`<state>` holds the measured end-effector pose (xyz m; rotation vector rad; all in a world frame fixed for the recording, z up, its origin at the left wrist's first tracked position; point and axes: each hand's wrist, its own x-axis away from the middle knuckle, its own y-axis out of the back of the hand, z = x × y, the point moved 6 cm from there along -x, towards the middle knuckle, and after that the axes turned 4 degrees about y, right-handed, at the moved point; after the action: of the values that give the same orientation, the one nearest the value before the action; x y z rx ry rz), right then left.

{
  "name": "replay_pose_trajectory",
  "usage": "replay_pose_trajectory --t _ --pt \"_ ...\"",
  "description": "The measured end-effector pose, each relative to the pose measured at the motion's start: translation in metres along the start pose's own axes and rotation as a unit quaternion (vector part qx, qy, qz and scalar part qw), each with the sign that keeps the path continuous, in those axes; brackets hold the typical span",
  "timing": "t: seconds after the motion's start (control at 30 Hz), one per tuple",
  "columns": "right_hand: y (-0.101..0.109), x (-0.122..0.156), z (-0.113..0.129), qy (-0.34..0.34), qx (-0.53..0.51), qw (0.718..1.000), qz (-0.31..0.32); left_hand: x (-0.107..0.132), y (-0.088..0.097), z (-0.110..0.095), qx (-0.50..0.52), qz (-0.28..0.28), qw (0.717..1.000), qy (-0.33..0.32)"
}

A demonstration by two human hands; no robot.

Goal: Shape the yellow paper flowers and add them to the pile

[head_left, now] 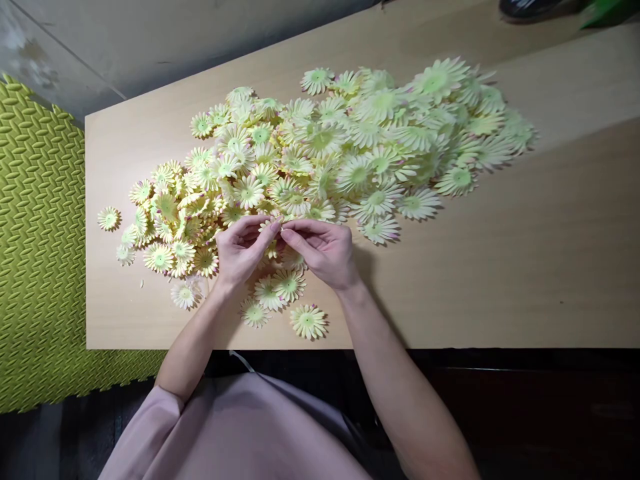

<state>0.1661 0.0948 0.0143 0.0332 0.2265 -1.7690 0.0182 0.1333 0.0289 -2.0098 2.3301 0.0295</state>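
Note:
My left hand (243,248) and my right hand (323,250) meet at the front of a big pile of pale yellow-green artificial daisy heads (320,140), some with pink petal tips. Thumb and forefinger of each hand are pinched together, fingertips almost touching. Between them is a small artificial flower (271,225), mostly hidden by the fingers. Below the hands, several loose flower heads lie on the table, among them a single one (309,322) near the front edge.
The pile spreads across a light wooden table (500,267). One flower head (109,219) lies apart at the left. A green textured foam mat (40,253) stands along the left side. A dark object (530,9) and something green (607,12) sit at the far right corner.

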Motion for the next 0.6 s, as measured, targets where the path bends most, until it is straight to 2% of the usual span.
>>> replay_pose_trajectory --t 0.3,0.5,0.6 --pt "-0.0001 0.0009 -0.0003 0.003 -0.007 1.0 0.003 -0.0002 -0.0006 -0.0021 0.003 -0.004 1.0 -0.003" --pt "0.0003 0.0003 -0.002 -0.006 0.005 1.0 0.002 0.0012 -0.0019 -0.0015 -0.016 0.026 1.0 0.006" --pt "0.0019 -0.0008 -0.0023 -0.002 0.013 1.0 -0.004 0.0016 -0.0014 -0.0035 -0.04 0.042 0.997 -0.043"
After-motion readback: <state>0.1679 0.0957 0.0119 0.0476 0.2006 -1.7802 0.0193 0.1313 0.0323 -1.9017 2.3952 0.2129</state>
